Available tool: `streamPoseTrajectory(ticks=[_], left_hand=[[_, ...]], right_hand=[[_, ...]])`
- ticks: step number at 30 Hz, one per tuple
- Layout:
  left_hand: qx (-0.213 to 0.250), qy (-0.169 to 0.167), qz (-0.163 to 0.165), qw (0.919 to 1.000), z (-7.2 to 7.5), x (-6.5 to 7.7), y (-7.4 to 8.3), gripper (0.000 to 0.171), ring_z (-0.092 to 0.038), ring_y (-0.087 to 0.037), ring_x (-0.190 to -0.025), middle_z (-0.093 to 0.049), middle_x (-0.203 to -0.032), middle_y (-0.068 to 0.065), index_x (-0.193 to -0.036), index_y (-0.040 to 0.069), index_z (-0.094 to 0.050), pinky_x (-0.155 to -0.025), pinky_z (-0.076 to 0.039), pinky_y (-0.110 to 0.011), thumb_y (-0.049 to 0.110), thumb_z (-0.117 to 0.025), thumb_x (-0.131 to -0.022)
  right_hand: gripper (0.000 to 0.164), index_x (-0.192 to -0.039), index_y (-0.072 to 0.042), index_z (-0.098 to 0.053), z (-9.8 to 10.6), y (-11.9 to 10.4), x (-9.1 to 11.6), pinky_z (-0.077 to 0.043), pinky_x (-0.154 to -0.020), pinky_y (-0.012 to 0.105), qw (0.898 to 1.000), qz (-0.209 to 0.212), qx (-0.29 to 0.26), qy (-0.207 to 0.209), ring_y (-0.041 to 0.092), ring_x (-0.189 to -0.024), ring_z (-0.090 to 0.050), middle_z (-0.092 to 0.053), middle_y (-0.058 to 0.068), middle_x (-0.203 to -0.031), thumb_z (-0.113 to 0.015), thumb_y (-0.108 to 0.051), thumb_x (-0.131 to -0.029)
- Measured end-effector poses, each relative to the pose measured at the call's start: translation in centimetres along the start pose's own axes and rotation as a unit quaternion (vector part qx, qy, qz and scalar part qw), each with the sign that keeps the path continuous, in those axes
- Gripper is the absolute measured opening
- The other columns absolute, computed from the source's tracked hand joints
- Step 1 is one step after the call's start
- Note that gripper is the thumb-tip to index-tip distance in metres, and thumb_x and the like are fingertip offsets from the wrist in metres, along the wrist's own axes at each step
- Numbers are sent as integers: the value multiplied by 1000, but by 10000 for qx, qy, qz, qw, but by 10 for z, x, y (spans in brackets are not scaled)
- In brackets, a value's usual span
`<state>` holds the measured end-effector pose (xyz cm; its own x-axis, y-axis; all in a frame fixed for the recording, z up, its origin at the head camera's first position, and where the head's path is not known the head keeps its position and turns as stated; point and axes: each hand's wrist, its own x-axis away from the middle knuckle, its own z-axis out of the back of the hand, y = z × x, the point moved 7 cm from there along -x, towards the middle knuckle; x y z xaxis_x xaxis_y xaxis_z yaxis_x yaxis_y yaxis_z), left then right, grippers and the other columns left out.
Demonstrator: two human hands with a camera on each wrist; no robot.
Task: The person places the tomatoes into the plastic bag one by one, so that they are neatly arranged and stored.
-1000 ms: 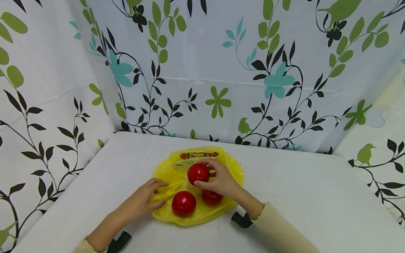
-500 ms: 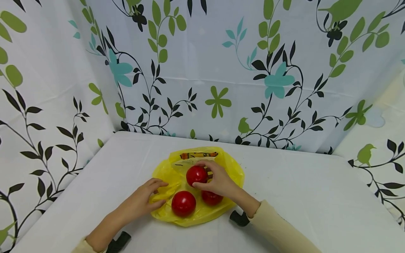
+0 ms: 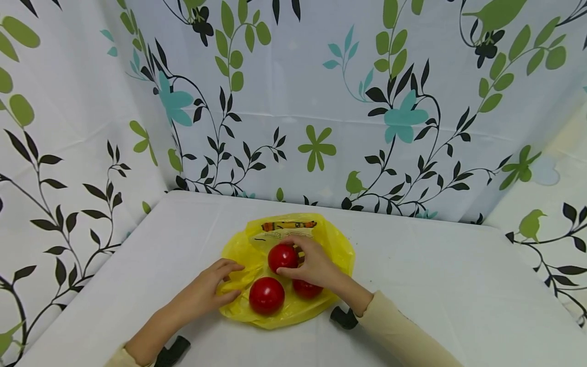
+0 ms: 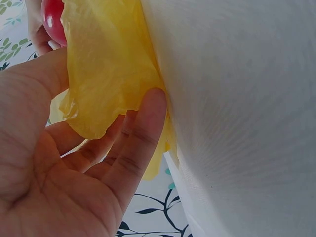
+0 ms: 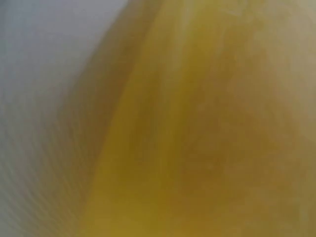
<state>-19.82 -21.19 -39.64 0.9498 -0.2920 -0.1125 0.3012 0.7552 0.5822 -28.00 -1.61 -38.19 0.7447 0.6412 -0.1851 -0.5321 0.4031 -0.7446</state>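
Near the middle of the table, in the head view, a crumpled yellow plastic bag (image 3: 341, 250) lies flat. My right hand (image 3: 312, 262) holds a glossy red ball (image 3: 282, 258) over the bag, thumb at its front and fingers behind. A second red ball (image 3: 267, 295) rests at the bag's front left. Partly under my right hand sits a third red ball (image 3: 307, 289). My left hand (image 3: 208, 288) is at the bag's left edge, thumb and fingers apart; the left wrist view has its fingers (image 4: 140, 143) touching the yellow plastic. Blurred yellow plastic (image 5: 197, 148) fills much of the right wrist view.
A printed orange and black strip (image 3: 289, 225) shows at the bag's far end. White cloth covers the table (image 3: 435, 285). Behind it hangs a leaf-patterned curtain (image 3: 284, 102). Black wrist mounts (image 3: 344, 318) sit under both forearms.
My right hand has shifted slightly left and down with the red ball in its grip. The left hand, the bag and the other two balls stay in place.
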Motion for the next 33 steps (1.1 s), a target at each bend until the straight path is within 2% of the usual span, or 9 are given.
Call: streamPoseTrajectory(ticks=[8,17,25,33], left_hand=[[-54,-2,-64,10000,0,3,-1,44,-57,-17,-95,-57,-124,-9,-125,5,-61,-82,-54,-30,25,-73,-87],[-54,12,-138,9999,0,1,1,45,-56,-16,-94,-57,-124,-8,-125,5,-61,-81,-53,-27,26,-73,-88],[2,23,-108,9999,0,-2,0,45,-56,-16,-95,-57,-123,-7,-125,6,-61,-82,-53,-28,27,-73,-87],[52,10,-105,9999,-2,0,-1,45,-57,-18,-96,-57,-123,-7,-124,6,-62,-83,-54,-33,28,-74,-87]], right_hand=[[56,-130,-9,-57,-6,1,0,-54,-88,37,9996,-109,85,-230,23,-108,-60,-58,6,-129,-80,-26,-82],[55,-129,-13,-58,-9,6,0,-52,-89,38,9986,-286,206,-390,23,-109,-57,-57,5,-131,-80,-28,-82],[54,-130,-11,-57,-7,3,-2,-53,-88,37,9981,-192,297,-495,23,-110,-57,-58,5,-130,-80,-23,-82],[52,-130,-11,-57,-6,4,1,-54,-87,36,9977,-335,57,-582,24,-111,-57,-57,5,-128,-78,-21,-84]])
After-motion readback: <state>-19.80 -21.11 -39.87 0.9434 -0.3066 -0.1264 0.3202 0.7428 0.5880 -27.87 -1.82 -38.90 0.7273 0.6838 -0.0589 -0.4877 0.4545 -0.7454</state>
